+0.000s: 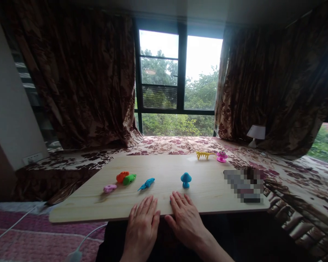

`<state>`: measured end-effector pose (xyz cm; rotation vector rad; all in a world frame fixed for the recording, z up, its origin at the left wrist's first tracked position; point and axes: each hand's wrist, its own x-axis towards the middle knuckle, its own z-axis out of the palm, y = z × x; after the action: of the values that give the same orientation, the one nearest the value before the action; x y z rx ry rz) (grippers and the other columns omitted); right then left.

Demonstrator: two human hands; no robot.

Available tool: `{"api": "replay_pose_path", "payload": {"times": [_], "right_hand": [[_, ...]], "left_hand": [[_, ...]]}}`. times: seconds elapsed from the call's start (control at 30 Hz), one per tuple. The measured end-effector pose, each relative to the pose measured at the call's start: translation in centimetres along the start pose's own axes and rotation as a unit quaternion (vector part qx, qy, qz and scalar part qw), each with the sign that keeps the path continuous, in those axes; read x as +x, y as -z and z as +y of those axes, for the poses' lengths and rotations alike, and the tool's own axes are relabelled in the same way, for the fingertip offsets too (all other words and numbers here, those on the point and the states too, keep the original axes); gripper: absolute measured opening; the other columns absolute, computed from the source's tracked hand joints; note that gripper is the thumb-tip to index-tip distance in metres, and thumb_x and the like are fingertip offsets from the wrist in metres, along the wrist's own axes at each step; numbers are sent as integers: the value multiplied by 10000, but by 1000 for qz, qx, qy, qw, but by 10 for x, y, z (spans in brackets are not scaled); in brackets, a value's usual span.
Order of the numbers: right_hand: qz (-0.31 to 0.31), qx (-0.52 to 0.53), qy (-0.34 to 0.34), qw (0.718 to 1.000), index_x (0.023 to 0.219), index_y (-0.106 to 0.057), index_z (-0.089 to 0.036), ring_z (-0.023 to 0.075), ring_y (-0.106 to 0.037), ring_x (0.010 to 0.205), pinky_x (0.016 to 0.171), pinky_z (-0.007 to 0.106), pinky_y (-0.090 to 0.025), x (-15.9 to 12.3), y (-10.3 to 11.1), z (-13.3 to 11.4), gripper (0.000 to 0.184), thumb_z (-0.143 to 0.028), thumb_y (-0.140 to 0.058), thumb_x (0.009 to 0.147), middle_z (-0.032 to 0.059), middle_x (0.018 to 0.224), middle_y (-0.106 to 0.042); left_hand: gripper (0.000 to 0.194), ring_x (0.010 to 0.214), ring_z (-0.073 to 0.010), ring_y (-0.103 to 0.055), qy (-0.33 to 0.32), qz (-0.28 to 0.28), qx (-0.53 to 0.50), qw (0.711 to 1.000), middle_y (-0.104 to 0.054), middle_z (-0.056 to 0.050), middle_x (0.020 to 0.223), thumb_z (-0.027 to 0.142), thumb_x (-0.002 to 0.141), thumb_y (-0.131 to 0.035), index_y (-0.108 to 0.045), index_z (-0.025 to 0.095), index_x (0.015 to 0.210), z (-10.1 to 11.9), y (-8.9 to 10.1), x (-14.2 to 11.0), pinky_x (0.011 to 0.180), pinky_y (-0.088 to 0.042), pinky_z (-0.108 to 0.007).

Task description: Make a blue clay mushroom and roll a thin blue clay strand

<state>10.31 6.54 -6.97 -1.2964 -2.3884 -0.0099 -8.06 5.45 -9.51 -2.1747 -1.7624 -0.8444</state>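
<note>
My left hand [143, 220] rests palm down at the near edge of the pale wooden board [79, 203], fingers stretched out and empty. Beside it my right hand [186, 218] lies flat on the same edge, fingers extended; a speck of blue shows by its fingertips, too small to name. Just beyond the right hand stands a blue toy mushroom [186, 180]. A blue animal-shaped toy [146, 184] lies ahead of the left hand. Farther left are a green toy [129, 179], an orange toy [122, 177] and a pink toy [109, 188], their kinds unclear.
At the board's far right edge are a yellow many-legged toy [202, 155] and a pink toy mushroom [221, 157]. A blurred-out item [244, 185] occupies the right side. Behind are a floral-covered ledge [164, 145], a window and a small lamp [256, 133]. A white cable [90, 233] runs lower left.
</note>
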Motion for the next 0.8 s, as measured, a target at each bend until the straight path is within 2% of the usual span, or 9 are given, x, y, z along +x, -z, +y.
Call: {"api": "replay_pose_path", "payload": {"times": [0.17,0.4,0.53,0.63,0.8], "right_hand": [[-23,-1,41,999,1432,-250,-166,250,-185,1380,1116,454,-199,-23,-1,0,629,-500,-357,910,96,1495,-205],[-29,3,2,1000,1399,-324,-78,280,-250,1358,1111,449,-208,9,2,-4,701,-553,-368,884,166,1460,-286],[-39,10,43,998,1422,-279,-132,263,-203,1373,1117,436,-198,-11,3,-2,694,-559,-370,882,133,1483,-229],[-38,11,37,999,1429,-259,-152,265,-181,1379,1118,460,-178,-23,5,-4,707,-581,-359,877,121,1490,-205],[-32,8,3,999,1397,-329,-86,283,-261,1354,1110,497,-165,8,6,-8,704,-570,-338,887,176,1449,-305]], "left_hand": [[457,1303,-245,-372,-15,-17,61,998,-457,-48,1403,381,911,-330,-424,228,1331,1,1,-1,1054,-274,-520],[491,1323,-235,-339,-13,-30,63,997,-419,-33,1428,438,911,-303,-381,245,1356,1,2,-3,1063,-262,-523],[490,1323,-236,-338,-15,-26,65,997,-420,-39,1428,439,910,-307,-385,246,1354,0,1,-4,1062,-261,-520],[491,1320,-249,-340,-15,-18,65,998,-422,-61,1426,433,907,-323,-388,239,1353,0,1,-4,1060,-251,-527],[494,1311,-254,-356,-26,-15,63,998,-427,-65,1422,433,903,-336,-386,240,1355,-1,0,-4,1053,-263,-522]]}}
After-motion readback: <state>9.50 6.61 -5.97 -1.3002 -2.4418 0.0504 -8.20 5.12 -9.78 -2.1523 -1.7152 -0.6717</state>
